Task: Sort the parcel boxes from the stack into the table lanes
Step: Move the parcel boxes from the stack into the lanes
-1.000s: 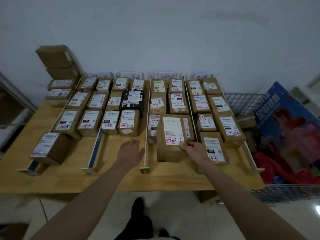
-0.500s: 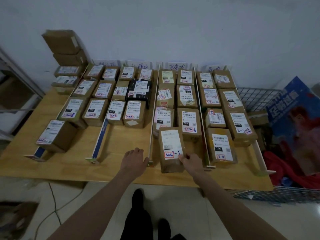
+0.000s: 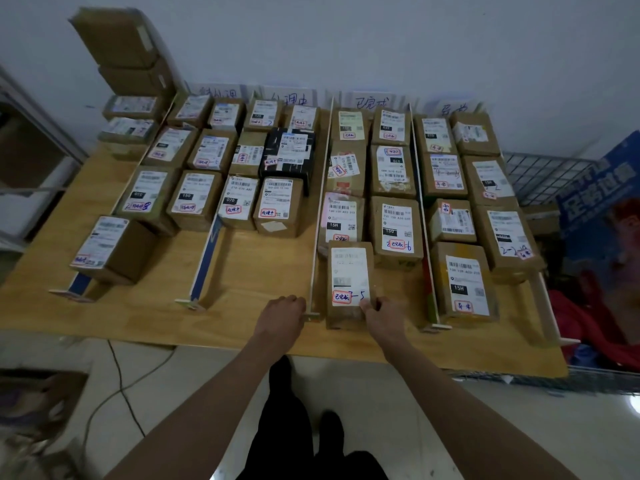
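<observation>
A brown parcel box [image 3: 349, 271] with a white label and a red-framed stamp lies at the front of the third lane, close to the table's near edge. My right hand [image 3: 381, 317] grips its near right corner, thumb on the label. My left hand [image 3: 282, 317] rests on the wooden table [image 3: 156, 306] beside the white divider [image 3: 318, 216], fingers curled at its foot. Several labelled boxes fill all the lanes behind. The stack of unsorted boxes [image 3: 121, 57] stands at the back left against the wall.
A wire basket [image 3: 540, 174] with a blue printed sheet [image 3: 595, 202] and red cloth sits to the right of the table. A lone box [image 3: 110, 249] lies at the front of the left lane. A cable [image 3: 121, 382] runs across the floor.
The box in my right hand has come down onto the table at the front of the third lane, nearer the edge. My left hand has shifted right toward the divider's foot.
</observation>
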{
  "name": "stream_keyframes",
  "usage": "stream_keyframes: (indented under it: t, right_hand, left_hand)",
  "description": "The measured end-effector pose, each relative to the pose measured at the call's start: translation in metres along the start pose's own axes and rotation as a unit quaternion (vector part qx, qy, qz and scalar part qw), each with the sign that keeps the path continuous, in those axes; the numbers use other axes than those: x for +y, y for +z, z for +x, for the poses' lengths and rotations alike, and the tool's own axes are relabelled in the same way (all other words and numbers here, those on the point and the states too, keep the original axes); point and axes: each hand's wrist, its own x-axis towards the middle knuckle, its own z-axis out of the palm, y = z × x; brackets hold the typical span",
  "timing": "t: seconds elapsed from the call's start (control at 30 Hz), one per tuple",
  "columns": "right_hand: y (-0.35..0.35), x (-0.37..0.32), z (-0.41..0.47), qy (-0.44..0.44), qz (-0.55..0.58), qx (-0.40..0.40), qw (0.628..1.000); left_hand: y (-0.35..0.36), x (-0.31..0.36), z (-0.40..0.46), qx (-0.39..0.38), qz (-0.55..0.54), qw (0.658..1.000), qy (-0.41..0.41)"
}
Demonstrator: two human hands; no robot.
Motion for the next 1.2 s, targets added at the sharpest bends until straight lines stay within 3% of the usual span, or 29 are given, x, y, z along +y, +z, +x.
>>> stream_keyframes:
  t: [0.63, 0.83, 1.07, 1.2]
  right_hand:
    - [0.021, -0.014, -0.003, -0.023, -0.036, -0.035, 0.998]
    - [0.006, -0.033, -0.003, 0.006, -0.066, -0.066, 0.996]
    - [-0.018, -0.101, -0.005, -0.181, -0.204, 0.02, 0.962]
    - [-0.006, -0.16, -0.015, -0.323, -0.272, 0.045, 0.905]
  left_hand:
    - [0.0, -0.001, -0.009, -0.041, -0.101, 0.993, -0.045]
    - [-0.013, -0.01, -0.008, -0.047, -0.095, 0.992, -0.062]
    - [-0.07, -0.04, -0.011, 0.072, -0.005, 0.994, -0.083]
    - [-0.122, -0.078, -0.021, 0.122, 0.021, 0.983, -0.138]
